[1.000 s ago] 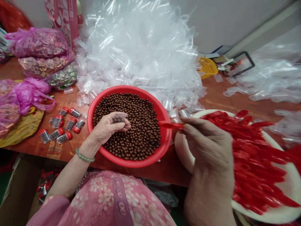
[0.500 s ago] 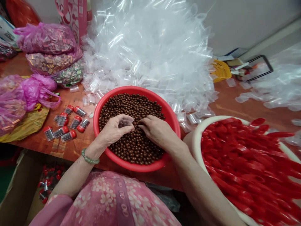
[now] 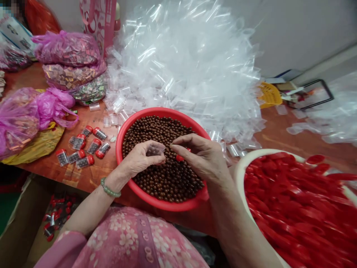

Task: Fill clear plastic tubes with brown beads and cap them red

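1. The person's left hand (image 3: 141,159) grips a small clear tube (image 3: 156,150) between thumb and fingers, with dark beads visible through its wall. A green bead bracelet (image 3: 110,190) circles the wrist.

2. The right hand (image 3: 208,158) faces it, just to its right, thumb and forefinger tips near the tube's end. Its bent fingers hold a red piece (image 3: 183,155); most of that is hidden behind the fingers, so its full shape cannot be told.

3. Directly beneath both hands sits a red basin (image 3: 164,204), filled with round brown beads (image 3: 167,190). The tube is above these beads, over the middle of the basin.

4. To the left of the left hand, red-capped tubes (image 3: 94,146) with dark contents lie loosely grouped on the reddish table (image 3: 89,180). Farther left and beyond them are pink plastic bags (image 3: 68,52), some packed with small pieces.

5. Lower left of the left hand, below the table edge, a cardboard box (image 3: 18,212) holds more red-capped pieces.

6. Beyond both hands rises a large heap of clear plastic pieces (image 3: 181,67), spreading close to the basin's far rim.

7. To the right of the right hand stands a cream tub (image 3: 240,178) piled with glossy red spoons (image 3: 292,208). A yellow basket (image 3: 270,95) lies farther off, beyond that hand.
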`<move>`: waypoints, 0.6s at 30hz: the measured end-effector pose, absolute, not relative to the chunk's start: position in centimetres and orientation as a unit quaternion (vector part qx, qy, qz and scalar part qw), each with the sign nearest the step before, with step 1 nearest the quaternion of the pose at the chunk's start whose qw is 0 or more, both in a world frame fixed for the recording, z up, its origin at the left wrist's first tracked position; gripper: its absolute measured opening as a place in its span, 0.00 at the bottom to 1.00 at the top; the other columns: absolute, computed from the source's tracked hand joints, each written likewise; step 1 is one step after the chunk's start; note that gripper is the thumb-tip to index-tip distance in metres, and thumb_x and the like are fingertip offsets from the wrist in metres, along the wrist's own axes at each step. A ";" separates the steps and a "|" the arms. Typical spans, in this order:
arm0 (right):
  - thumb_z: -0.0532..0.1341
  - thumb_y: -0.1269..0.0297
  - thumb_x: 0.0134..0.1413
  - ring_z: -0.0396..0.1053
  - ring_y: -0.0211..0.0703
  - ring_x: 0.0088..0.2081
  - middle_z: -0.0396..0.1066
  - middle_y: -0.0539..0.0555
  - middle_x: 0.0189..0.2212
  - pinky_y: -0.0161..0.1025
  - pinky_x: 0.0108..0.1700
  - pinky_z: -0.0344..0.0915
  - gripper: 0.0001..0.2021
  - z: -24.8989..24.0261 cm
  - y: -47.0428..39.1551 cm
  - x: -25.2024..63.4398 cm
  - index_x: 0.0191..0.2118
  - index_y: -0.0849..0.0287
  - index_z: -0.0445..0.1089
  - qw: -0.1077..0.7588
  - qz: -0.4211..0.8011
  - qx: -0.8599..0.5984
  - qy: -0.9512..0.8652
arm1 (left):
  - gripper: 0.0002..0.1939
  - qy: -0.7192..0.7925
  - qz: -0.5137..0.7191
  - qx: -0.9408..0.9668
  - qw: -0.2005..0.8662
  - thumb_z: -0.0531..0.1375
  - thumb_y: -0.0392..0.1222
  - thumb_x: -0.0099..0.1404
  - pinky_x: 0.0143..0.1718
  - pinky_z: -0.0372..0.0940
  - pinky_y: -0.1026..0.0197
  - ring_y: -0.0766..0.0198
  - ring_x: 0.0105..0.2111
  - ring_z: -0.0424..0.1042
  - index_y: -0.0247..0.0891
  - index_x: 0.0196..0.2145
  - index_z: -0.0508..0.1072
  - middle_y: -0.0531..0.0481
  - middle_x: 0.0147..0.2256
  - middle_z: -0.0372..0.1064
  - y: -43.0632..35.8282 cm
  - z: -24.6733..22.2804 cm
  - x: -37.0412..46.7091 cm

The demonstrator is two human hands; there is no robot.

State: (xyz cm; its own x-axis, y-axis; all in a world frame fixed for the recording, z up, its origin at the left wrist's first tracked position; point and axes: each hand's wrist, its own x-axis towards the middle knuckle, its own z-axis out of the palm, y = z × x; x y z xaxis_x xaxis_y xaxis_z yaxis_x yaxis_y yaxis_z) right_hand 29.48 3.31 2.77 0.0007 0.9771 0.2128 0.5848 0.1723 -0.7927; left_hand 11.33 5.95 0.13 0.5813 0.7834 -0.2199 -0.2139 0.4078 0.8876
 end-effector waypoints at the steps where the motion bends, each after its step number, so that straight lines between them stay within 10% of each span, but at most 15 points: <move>1: 0.64 0.60 0.53 0.71 0.40 0.30 0.75 0.50 0.28 0.37 0.34 0.68 0.06 3.2 3.2 29.0 0.33 0.55 0.73 0.410 0.266 -0.572 -0.658 | 0.15 0.321 0.320 0.433 0.779 0.66 0.34 0.51 0.38 0.63 0.63 0.69 0.31 0.69 0.33 0.38 0.71 0.53 0.30 0.69 6.0 0.2 11.3; 18: 0.63 0.61 0.55 0.73 0.43 0.37 0.76 0.52 0.34 0.42 0.40 0.70 0.06 3.1 1.3 29.3 0.37 0.53 0.76 0.463 0.248 -0.575 -0.627 | 0.15 0.309 0.345 0.467 0.754 0.67 0.42 0.54 0.36 0.63 0.64 0.69 0.30 0.68 0.35 0.39 0.74 0.53 0.29 0.69 6.0 0.7 10.8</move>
